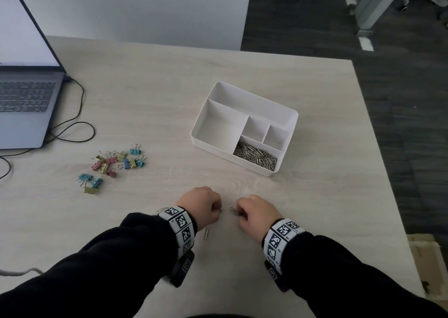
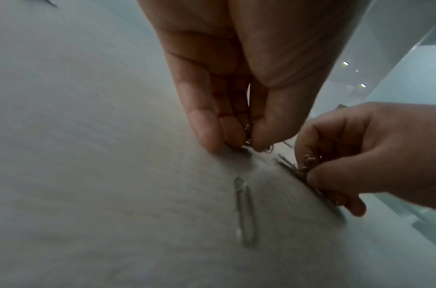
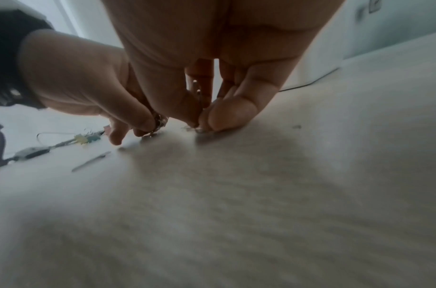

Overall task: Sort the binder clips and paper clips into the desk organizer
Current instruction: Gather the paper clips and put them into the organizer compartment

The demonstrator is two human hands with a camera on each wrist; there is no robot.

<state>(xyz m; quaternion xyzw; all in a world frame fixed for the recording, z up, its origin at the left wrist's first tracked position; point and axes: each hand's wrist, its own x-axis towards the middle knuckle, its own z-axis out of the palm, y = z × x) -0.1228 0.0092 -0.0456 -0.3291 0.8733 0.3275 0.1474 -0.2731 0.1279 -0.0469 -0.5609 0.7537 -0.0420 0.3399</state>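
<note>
Both hands sit close together on the near middle of the desk. My left hand [image 1: 206,207] pinches a few silver paper clips [image 2: 247,136] against the desk. My right hand [image 1: 257,212] grips a small bunch of paper clips [image 2: 308,165] with curled fingers. One loose paper clip [image 1: 206,233] lies on the desk beside my left wrist. The white desk organizer [image 1: 206,133] stands beyond the hands, and its near right compartment holds a heap of paper clips [image 1: 255,156]. Several coloured binder clips [image 1: 114,166] lie scattered at the left.
An open laptop [image 1: 24,99] stands at the far left with a black cable [image 1: 75,123] looping over the desk. The desk's right edge [image 1: 388,172] drops to dark floor. A grey cable [image 1: 19,273] crosses the near left corner.
</note>
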